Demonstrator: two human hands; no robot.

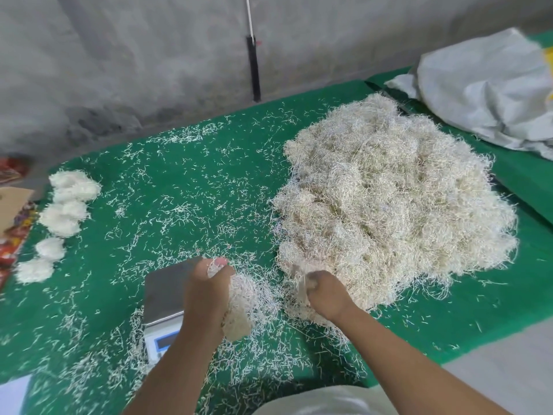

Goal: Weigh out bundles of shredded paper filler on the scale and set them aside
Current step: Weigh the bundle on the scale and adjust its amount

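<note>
A big heap of pale shredded paper filler [395,199] lies on the right of the green-covered table [185,175]. My left hand [206,292] grips a bundle of shredded paper [248,301] just right of the scale. My right hand [323,292] pinches strands at the heap's near edge. The scale [164,298] has a steel platform and a blue-framed display at its front, partly hidden by my left forearm. Several finished white bundles [64,214] sit in a line along the table's left edge.
Loose shreds are scattered all over the green cover. A crumpled white sack [490,85] lies at the far right. Cardboard and colourful packaging [12,211] sit past the left edge. A grey wall with a black-handled tool [254,67] stands behind.
</note>
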